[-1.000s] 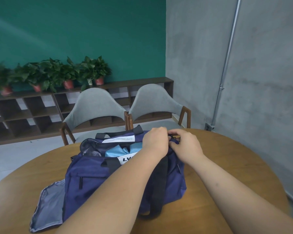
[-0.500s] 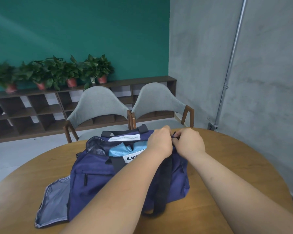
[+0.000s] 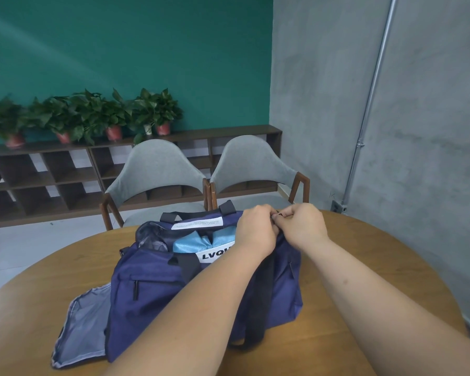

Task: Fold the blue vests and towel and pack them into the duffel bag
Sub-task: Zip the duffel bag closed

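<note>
1. Navy blue fabric duffel bag sits mid-way across the round wooden tabletop, with its far side close to the far edge.
2. Main opening is unzipped along the top. Light blue folded fabric sits inside, packed against the near wall.
3. Can't tell vests from towel; only the top folds show.
4. Left hand: fingers curled, grasping the bag's top seam at the right end of the opening.
5. Right hand: fingers curled, pinching the same spot, knuckles touching the left hand.
6. A small dark piece shows between the fingertips. Can't tell if it's a zip pull.
7. Black webbing strap hangs down the bag's near face to the tabletop.
8. White patch lettered "LVQ" is on the near rim, partly hidden by the left forearm. White printed label is on the far rim.
9. Grey-lined end flap lies open, flat on the tabletop toward the near-left edge.
10. Two grey upholstered chairs stand just beyond the far edge.
</note>
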Tool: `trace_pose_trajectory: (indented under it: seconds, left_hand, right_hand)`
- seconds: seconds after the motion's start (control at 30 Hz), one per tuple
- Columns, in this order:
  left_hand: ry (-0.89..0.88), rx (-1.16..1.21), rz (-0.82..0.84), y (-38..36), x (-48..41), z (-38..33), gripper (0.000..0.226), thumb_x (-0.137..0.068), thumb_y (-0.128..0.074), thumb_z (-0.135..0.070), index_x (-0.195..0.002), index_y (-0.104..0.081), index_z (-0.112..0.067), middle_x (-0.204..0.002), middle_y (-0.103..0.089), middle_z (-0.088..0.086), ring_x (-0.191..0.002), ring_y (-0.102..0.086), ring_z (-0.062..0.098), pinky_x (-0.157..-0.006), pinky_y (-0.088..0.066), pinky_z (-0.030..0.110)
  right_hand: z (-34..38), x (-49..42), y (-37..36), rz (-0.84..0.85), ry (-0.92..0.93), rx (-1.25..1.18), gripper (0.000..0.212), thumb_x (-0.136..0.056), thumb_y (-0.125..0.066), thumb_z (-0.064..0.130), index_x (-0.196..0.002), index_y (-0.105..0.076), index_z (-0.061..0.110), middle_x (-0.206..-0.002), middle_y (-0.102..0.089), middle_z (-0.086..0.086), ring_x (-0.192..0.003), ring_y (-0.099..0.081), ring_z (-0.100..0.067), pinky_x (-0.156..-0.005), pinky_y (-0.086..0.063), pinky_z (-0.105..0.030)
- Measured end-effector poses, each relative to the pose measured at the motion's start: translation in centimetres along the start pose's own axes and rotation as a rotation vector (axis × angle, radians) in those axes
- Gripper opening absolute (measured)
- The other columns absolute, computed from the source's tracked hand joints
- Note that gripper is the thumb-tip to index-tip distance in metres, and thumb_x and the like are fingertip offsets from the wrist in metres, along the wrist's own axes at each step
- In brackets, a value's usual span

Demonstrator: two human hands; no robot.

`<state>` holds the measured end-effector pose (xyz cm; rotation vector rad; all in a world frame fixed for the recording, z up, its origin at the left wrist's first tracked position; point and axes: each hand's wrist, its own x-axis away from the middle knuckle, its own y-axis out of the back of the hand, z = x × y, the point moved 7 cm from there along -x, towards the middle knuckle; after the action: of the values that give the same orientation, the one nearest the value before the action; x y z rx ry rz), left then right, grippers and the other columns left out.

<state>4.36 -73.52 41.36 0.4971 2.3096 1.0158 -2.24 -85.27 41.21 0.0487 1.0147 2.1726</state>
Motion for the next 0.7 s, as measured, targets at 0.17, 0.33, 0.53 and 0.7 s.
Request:
trace_pose_trajectory:
  seconds: [0.17,0.33,0.53,0.7]
  left_hand:
    - [0.035,0.064,-0.084,0.3,-0.1,0.9,0.018,-0.093,-0.064,-0.02,-0.103,-0.079,-0.022,-0.095,-0.077,0.005,-0.093,-0.069,0.03,-0.082,-0.057,0.045]
    - [0.057,0.079,-0.112,0.1,-0.3,0.9,0.02,-0.099,-0.062,-0.024,-0.104,-0.08,-0.019,-0.1,-0.077,0.007,-0.097,-0.068,0.031,-0.085,-0.056,0.045]
    - [0.253,0.277,-0.074,0.5,-0.3,2.1,0.02,-0.088,-0.065,-0.027,-0.09,-0.084,-0.026,-0.091,-0.079,-0.005,-0.092,-0.072,0.021,-0.082,-0.059,0.037]
    - [0.421,0.484,-0.075,0.7,0.1,3.2,0.019,-0.078,-0.064,-0.029,-0.074,-0.082,-0.026,-0.072,-0.076,-0.009,-0.079,-0.075,0.019,-0.078,-0.064,0.041]
  right_hand:
    - [0.4,-0.1,0.1,0.098,0.061,-0.129,0.014,-0.089,-0.071,0.03,-0.079,-0.081,0.031,-0.084,-0.076,0.016,-0.089,-0.067,-0.003,-0.076,-0.051,-0.027]
    - [0.3,-0.4,0.3,0.151,0.118,-0.097,0.025,-0.099,-0.059,0.023,-0.092,-0.082,0.027,-0.095,-0.077,0.014,-0.094,-0.067,-0.007,-0.082,-0.052,-0.03]
    - [0.2,-0.5,0.1,0.112,0.169,-0.023,0.009,-0.089,-0.079,0.026,-0.089,-0.077,0.035,-0.092,-0.074,0.018,-0.095,-0.067,-0.004,-0.085,-0.053,-0.028]
    - [0.7,-0.3,0.2,-0.006,0.162,-0.004,0.013,-0.089,-0.078,0.022,-0.088,-0.077,0.036,-0.087,-0.073,0.019,-0.087,-0.067,-0.005,-0.084,-0.057,-0.031]
